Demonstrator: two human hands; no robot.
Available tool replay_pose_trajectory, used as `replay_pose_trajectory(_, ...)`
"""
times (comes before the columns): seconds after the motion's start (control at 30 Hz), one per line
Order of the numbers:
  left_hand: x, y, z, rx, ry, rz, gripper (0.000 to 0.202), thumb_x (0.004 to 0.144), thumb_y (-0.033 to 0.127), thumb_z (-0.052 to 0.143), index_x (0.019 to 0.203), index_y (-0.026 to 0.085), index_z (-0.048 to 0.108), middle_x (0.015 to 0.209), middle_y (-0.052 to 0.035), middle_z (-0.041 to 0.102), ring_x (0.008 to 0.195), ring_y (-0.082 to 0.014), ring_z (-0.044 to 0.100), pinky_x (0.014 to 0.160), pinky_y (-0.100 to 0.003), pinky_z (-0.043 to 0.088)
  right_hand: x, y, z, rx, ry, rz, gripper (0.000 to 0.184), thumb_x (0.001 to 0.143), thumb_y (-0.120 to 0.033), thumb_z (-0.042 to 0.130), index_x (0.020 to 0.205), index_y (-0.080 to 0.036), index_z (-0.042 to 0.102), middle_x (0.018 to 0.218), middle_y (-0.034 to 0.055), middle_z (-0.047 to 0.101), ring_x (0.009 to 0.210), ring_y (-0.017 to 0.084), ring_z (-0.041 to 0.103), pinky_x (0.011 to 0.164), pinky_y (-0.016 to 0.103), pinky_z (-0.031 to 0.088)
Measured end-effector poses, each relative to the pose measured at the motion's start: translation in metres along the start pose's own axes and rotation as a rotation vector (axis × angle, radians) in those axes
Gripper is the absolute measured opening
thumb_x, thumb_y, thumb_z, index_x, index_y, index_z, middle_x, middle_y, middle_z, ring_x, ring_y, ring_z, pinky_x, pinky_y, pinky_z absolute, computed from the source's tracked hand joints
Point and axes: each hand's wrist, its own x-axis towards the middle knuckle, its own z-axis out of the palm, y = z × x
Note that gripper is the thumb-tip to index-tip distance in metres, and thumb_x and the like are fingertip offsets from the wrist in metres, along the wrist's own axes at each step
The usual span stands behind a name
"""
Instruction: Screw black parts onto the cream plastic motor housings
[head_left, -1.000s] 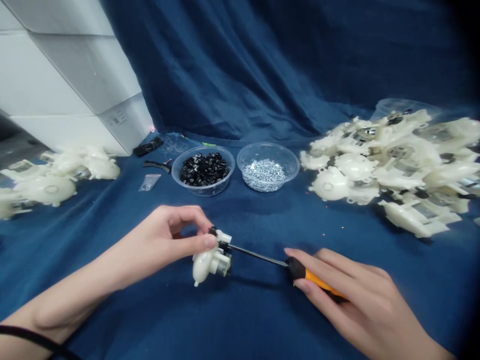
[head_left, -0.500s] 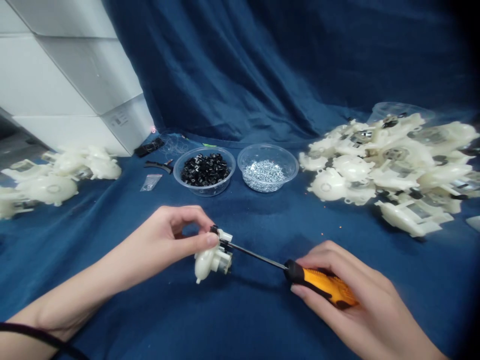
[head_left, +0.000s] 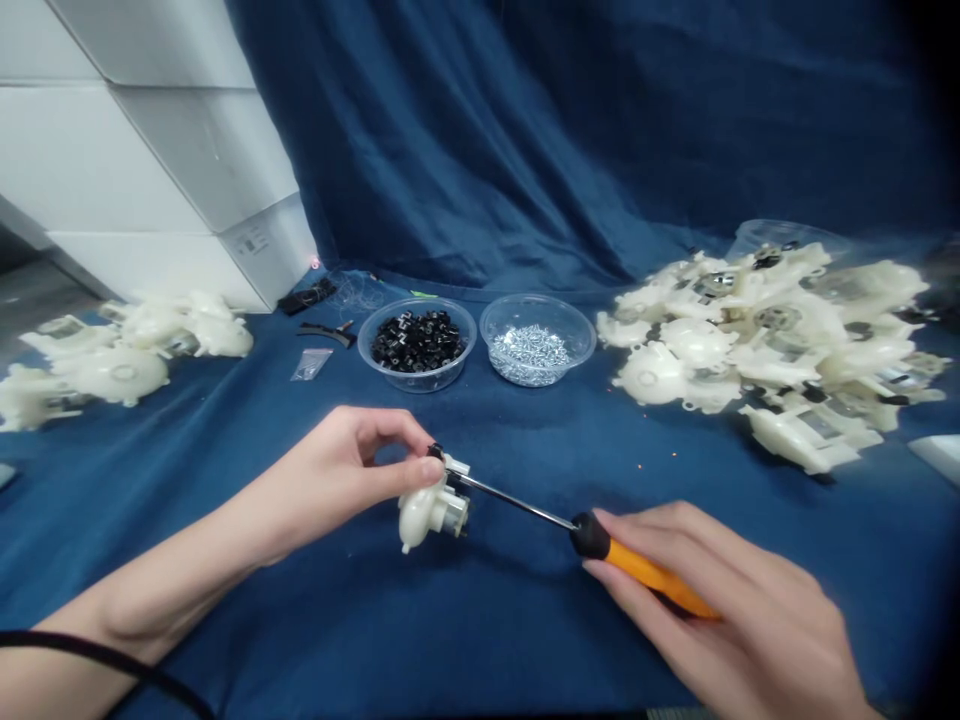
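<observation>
Between thumb and fingers, my left hand pinches a cream plastic housing with a small metal motor in its side, holding it above the blue cloth. A small black piece sits at its top, by my fingertips. My right hand is wrapped round the orange and black handle of a screwdriver. The screwdriver's shaft slants up to the left, and its tip meets the housing beside the black piece. Whether a screw is at the tip is too small to tell.
Behind my hands stand a clear bowl of black clips and a clear bowl of small screws. Cream housings are heaped at right; several more housings lie at left. White boxes are stacked behind. A black cable crosses my left forearm.
My right hand has turned round the screwdriver's handle, which shows a different side. The tip stays at the housing. The whole view has shifted slightly.
</observation>
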Motion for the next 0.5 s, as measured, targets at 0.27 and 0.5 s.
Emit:
replay_pose_trajectory(0.27, -0.0021, 0.0001, 0.0007, 0.022, 0.029, 0.001, 0.025, 0.073, 0.038, 0.083, 0.081, 0.018, 0.071, 0.085, -0.0023, 0.073, 0.077, -0.0161, 0.064, 0.068, -0.023, 0.049, 0.0064, -0.0042, -0.0015, 0.35, -0.346, 0.442, 0.023, 0.087, -0.04, 0.074, 0.099, -0.021, 0.065, 0.076, -0.0003, 0.071, 0.052, 0.011, 0.062, 0.043, 0.018, 0.05)
replay_pose_trajectory(0.5, -0.0026, -0.0012, -0.0003, 0.022, 0.023, -0.007, 0.027, 0.072, 0.04, 0.083, 0.082, 0.018, 0.071, 0.085, -0.003, 0.074, 0.079, -0.0178, 0.065, 0.07, -0.025, 0.049, -0.001, -0.0016, 0.0021, -0.018, -0.019, -0.001, 0.024, 0.096, -0.019, 0.061, 0.118, -0.023, 0.07, 0.095, 0.0056, 0.075, 0.081, 0.017, 0.073, 0.072, 0.026, 0.058)
